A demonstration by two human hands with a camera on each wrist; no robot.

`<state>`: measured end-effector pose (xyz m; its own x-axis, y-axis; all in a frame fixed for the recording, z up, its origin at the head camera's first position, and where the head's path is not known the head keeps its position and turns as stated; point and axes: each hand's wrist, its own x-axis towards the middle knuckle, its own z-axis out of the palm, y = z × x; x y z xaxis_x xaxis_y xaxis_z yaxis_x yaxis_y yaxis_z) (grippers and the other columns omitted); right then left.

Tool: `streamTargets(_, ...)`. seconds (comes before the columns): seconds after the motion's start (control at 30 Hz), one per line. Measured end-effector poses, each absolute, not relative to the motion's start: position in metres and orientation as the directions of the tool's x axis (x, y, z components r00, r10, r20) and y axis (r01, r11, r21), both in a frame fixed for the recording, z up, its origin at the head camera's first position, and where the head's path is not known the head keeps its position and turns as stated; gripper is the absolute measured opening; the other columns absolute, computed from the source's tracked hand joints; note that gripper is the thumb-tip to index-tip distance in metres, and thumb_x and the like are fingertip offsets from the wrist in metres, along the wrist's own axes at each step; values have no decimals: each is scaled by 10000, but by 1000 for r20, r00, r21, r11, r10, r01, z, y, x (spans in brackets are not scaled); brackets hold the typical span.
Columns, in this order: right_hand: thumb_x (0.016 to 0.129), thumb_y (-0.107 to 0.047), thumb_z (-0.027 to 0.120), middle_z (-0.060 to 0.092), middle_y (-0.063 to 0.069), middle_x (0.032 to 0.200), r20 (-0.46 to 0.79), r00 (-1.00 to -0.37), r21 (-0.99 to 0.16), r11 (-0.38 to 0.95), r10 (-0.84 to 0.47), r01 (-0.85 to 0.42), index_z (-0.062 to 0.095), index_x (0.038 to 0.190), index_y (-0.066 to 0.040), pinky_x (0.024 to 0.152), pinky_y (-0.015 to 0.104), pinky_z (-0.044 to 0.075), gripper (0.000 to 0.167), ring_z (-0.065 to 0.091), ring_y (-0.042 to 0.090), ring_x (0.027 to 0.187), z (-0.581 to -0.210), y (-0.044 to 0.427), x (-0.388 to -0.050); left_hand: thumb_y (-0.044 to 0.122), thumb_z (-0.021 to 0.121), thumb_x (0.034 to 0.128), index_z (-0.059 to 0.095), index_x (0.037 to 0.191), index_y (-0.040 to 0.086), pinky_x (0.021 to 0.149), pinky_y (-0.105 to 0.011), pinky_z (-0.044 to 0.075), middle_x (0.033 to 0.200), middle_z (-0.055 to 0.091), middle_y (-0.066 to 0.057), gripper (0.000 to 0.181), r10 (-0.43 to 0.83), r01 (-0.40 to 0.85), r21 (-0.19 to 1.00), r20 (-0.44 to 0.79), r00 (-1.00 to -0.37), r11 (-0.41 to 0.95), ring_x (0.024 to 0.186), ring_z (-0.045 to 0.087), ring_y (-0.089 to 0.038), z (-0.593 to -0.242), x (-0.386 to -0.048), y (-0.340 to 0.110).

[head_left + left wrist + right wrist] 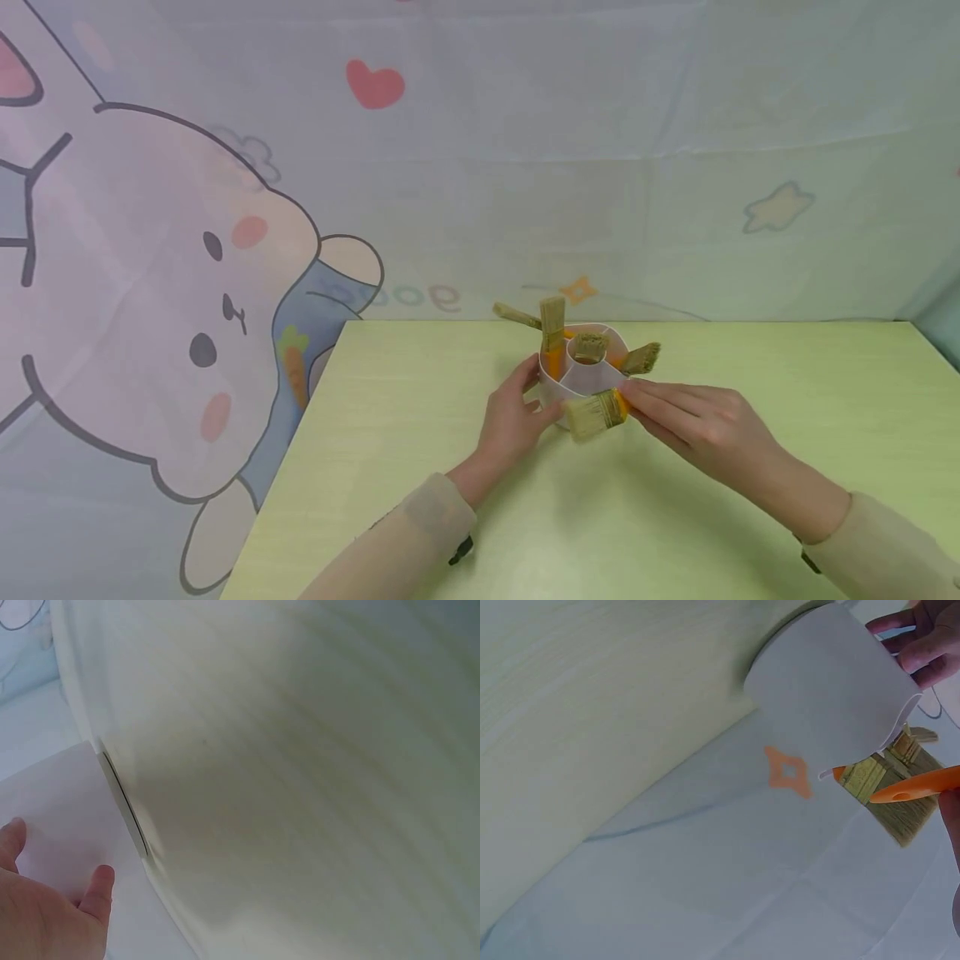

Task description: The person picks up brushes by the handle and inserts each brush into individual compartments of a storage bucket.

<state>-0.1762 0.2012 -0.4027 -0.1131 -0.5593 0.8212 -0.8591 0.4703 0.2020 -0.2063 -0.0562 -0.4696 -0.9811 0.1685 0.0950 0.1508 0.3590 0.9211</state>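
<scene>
A white round holder (592, 381) with dividers and a central ring stands near the table's back edge. My left hand (513, 417) grips its left side, thumb toward the front; in the left wrist view the hand's digits (97, 892) lie against its smooth wall (67, 817). Between its fingers my right hand (708, 425) pinches a paintbrush (596, 415) by the orange handle (919, 784), bristles pointing left before the holder's front rim. Inside the holder, several brushes stand bristles up: an upright one (553, 325), one in the central ring (591, 347), and others leaning outward left (517, 315) and right (641, 358).
The pale yellow-green table (390, 400) extends to both sides of the holder. Directly behind it hangs a light cloth (525, 167) printed with a bunny, hearts and stars.
</scene>
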Motion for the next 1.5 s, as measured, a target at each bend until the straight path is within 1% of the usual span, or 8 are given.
streamTargets(0.13, 1151, -274, 530, 824, 102, 1002, 833, -123, 173, 465, -540, -868, 812, 1156, 0, 592, 378, 641, 394, 795, 235, 755, -400, 192, -179, 31, 754, 948, 451, 1610, 61, 1062, -414, 584, 1593, 542, -113, 729, 164, 155, 912, 99, -982, 381, 1443, 555, -297, -470, -207, -56)
streamTargets(0.27, 1146, -270, 542, 824, 95, 998, 840, -133, 143, 452, -525, -881, 803, 1166, 13, 600, 376, 645, 386, 795, 229, 764, -401, 183, -185, 42, 773, 954, 449, 1610, 57, 1056, -389, 585, 1576, 556, -128, 732, 156, 155, 903, 100, -983, 400, 1437, 560, -300, -469, -207, -56)
streamTargets(0.43, 1140, -261, 557, 822, 88, 996, 849, -144, 119, 450, -508, -885, 794, 1194, -7, 595, 377, 644, 351, 788, 230, 768, -406, 174, -192, 29, 792, 948, 438, 1619, 63, 1065, -381, 577, 1598, 533, -123, 759, 156, 147, 906, 91, -984, 397, 1439, 554, -313, -469, -207, -56)
streamTargets(0.6, 1136, -254, 560, 812, 88, 944, 844, -171, 97, 459, -508, -883, 777, 1205, -18, 589, 377, 643, 328, 779, 235, 751, -411, 169, -195, 115, 861, 925, 454, 1617, 97, 1062, -395, 583, 1618, 513, -102, 803, 160, 146, 909, 89, -983, 390, 1427, 556, -337, -469, -206, -57)
streamTargets(0.73, 1136, -255, 557, 809, 89, 927, 843, -185, 82, 462, -504, -883, 775, 1195, -16, 590, 376, 644, 329, 777, 233, 748, -414, 167, -195, 160, 874, 921, 463, 1619, 136, 1065, -404, 583, 1614, 521, -67, 810, 157, 136, 917, 81, -984, 376, 1417, 563, -320, -470, -205, -57)
streamTargets(1.17, 1142, -284, 530, 792, 94, 897, 835, -241, 40, 492, -494, -870, 755, 1157, -20, 559, 368, 631, 347, 751, 222, 703, -425, 165, -201, 186, 886, 911, 485, 1609, 191, 1067, -389, 581, 1611, 528, -12, 805, 164, 138, 915, 80, -983, 380, 1424, 564, -284, -471, -209, -55)
streamTargets(1.37, 1144, -282, 515, 809, 114, 978, 814, -283, 6, 494, -508, -870, 742, 1207, -24, 603, 375, 648, 350, 774, 240, 755, -434, 163, -202, 156, 891, 902, 484, 1610, 174, 1055, -383, 590, 1601, 539, -24, 816, 159, 158, 911, 104, -982, 382, 1402, 581, -303, -470, -208, -57)
streamTargets(1.5, 1144, -279, 507, 811, 125, 1019, 810, -293, -4, 495, -508, -869, 743, 1226, -23, 628, 386, 655, 358, 785, 257, 793, -438, 162, -203, 169, 892, 903, 491, 1604, 178, 1055, -386, 590, 1593, 546, -21, 808, 165, 169, 908, 113, -980, 383, 1397, 584, -303, -471, -207, -58)
